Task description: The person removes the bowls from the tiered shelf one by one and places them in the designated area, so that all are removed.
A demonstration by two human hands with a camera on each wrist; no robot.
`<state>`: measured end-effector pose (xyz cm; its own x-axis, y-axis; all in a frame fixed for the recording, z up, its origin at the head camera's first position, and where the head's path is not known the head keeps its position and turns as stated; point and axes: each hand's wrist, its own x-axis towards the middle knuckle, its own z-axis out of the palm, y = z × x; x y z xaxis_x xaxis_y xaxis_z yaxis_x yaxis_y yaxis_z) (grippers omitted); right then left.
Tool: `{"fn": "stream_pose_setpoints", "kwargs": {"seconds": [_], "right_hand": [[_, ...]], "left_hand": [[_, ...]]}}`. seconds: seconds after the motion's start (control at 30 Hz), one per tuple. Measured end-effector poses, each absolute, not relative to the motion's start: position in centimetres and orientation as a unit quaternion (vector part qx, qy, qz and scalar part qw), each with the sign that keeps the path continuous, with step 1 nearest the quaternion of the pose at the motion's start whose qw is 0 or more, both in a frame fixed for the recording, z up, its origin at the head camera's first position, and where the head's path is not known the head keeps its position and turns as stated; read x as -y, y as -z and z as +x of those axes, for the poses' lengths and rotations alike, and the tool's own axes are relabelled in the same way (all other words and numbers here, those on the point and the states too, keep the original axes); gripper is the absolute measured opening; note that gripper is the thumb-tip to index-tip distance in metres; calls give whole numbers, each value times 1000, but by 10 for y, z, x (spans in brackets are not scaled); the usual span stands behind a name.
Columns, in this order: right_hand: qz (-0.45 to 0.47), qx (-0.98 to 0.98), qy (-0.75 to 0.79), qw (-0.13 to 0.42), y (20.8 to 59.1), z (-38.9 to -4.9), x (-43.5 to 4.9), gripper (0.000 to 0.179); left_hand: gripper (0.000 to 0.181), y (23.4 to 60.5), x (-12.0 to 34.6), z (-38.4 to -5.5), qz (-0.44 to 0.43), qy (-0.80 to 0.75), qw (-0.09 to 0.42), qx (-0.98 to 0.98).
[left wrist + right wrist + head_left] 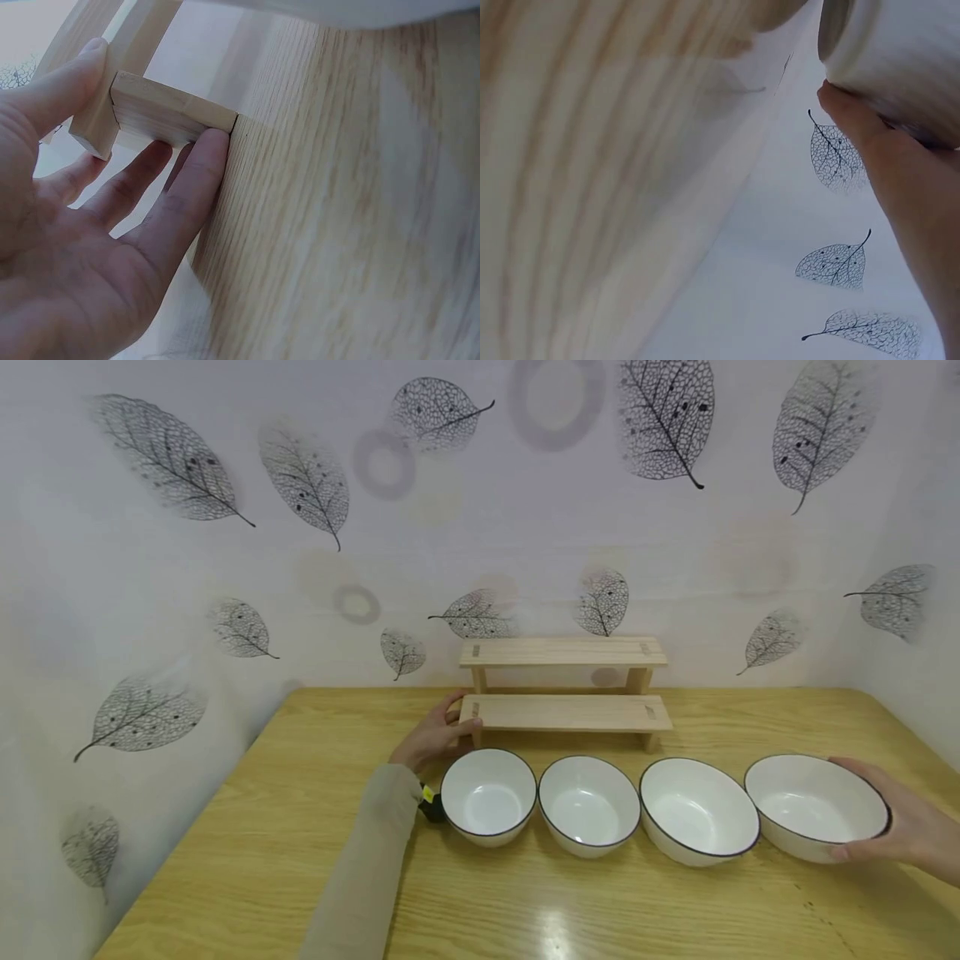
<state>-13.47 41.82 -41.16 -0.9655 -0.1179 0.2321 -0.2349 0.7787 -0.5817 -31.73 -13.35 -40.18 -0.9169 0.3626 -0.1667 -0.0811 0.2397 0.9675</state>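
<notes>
My left hand (pixel 435 735) grips the left end of a two-tier wooden shelf stand (pixel 570 712). In the left wrist view its thumb lies on the lower board (pixel 135 52), and the fingers reach under it against the support leg (pixel 169 109). At the far right, my right hand (pixel 900 818) holds a white dark-rimmed bowl (pixel 813 797) by its right side, thumb at the near side and fingers at the far side. Part of that bowl's outer wall (pixel 907 52) shows in the right wrist view.
More white bowls stand in a row to its left: one right beside it (pixel 697 810), one mid-row (pixel 588 802) and one near my left wrist (pixel 489 797). All are on the wood-grain table (pixel 300 827). A leaf-patterned wall covering (pixel 480 527) rises behind the stand.
</notes>
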Motion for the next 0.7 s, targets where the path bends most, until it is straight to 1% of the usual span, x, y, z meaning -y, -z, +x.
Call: {"fn": "stream_pose_setpoints", "kwargs": {"seconds": [0.07, 0.2, 0.37, 0.53, 0.6, 0.67, 0.7], "right_hand": [[114, 934, -326, 94, 416, -133, -424, 119], [140, 931, -330, 73, 422, -131, -432, 120], [183, 912, -364, 52, 429, -132, -436, 118], [202, 901, -383, 17, 434, -135, -442, 113], [216, 901, -377, 16, 437, -135, -446, 111], [267, 869, -417, 24, 439, -138, -448, 111], [288, 849, -442, 24, 440, -139, -449, 108]], "left_hand": [[69, 402, 133, -317, 94, -610, 183, -765], [70, 403, 132, -316, 94, -602, 180, -772], [72, 402, 132, -317, 89, -615, 184, -762], [73, 404, 133, -317, 90, -619, 183, -759], [73, 406, 134, -317, 93, -617, 183, -759], [73, 408, 136, -318, 98, -616, 184, -760], [73, 410, 137, -318, 103, -617, 185, -758]]}}
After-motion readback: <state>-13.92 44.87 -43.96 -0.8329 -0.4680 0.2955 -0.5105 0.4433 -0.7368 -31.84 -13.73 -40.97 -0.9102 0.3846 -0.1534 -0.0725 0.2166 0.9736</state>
